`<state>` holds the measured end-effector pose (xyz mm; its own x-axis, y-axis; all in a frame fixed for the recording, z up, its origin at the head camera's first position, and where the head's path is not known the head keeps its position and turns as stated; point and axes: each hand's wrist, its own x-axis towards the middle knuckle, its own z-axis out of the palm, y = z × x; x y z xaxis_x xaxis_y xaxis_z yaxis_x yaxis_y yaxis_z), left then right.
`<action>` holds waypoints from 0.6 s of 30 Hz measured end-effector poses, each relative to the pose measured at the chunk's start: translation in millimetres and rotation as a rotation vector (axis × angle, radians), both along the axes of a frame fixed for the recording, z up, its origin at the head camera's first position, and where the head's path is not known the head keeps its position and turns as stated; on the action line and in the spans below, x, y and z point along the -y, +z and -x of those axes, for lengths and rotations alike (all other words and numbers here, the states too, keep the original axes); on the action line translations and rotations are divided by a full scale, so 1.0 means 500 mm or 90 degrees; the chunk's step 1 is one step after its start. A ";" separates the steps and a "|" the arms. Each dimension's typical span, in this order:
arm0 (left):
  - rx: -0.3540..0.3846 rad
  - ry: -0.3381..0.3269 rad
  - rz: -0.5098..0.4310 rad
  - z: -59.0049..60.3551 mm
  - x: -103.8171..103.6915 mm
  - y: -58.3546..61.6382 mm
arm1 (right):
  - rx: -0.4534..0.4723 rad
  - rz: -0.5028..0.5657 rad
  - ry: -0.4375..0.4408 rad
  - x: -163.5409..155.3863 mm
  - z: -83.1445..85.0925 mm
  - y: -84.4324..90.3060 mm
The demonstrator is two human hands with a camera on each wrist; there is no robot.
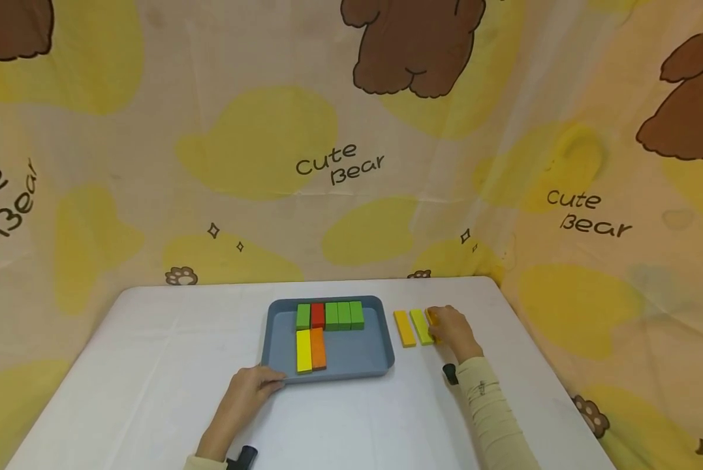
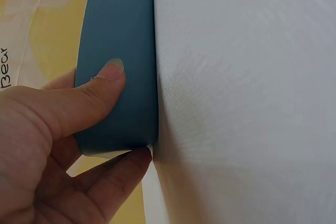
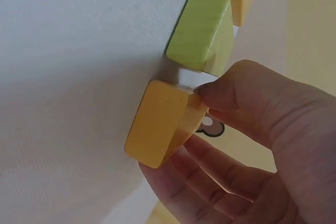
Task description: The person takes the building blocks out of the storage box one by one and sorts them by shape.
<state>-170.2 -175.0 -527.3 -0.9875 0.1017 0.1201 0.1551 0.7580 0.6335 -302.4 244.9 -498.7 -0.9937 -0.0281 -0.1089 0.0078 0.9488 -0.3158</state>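
My left hand (image 1: 244, 395) grips the front left corner of a blue-grey tray (image 1: 354, 356), its thumb lying on the outer wall in the left wrist view. To the right of the tray, my right hand (image 1: 453, 329) pinches an orange-yellow block (image 3: 156, 124) between thumb and fingers, low by the white tabletop. Beside that block lie a lime-green block (image 1: 421, 326) and another orange-yellow block (image 1: 405, 328). Inside the tray, a back row holds several green blocks (image 1: 344, 316) and a red block (image 1: 317, 316). A yellow block (image 1: 303, 351) and an orange block (image 1: 318, 349) adjoin that row in front.
A white cloth (image 1: 351, 424) covers the table. Behind it and along the sides hangs a curtain (image 1: 257, 143) printed with bears and yellow patches. Black straps (image 1: 450, 374) are at both wrists.
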 end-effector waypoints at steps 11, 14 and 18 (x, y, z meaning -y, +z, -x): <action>0.005 0.005 0.001 0.004 0.001 -0.002 | -0.018 -0.024 0.019 0.000 -0.001 -0.006; 0.003 0.005 0.002 0.003 0.001 -0.003 | -0.012 -0.019 0.012 0.002 -0.002 -0.006; 0.006 0.006 0.003 0.002 0.000 -0.002 | -0.013 -0.022 0.011 0.003 -0.003 -0.004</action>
<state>-171.2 -175.1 -528.1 -0.9896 0.0933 0.1098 0.1420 0.7628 0.6309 -301.2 243.6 -501.0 -0.9950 -0.0424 -0.0906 -0.0152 0.9593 -0.2821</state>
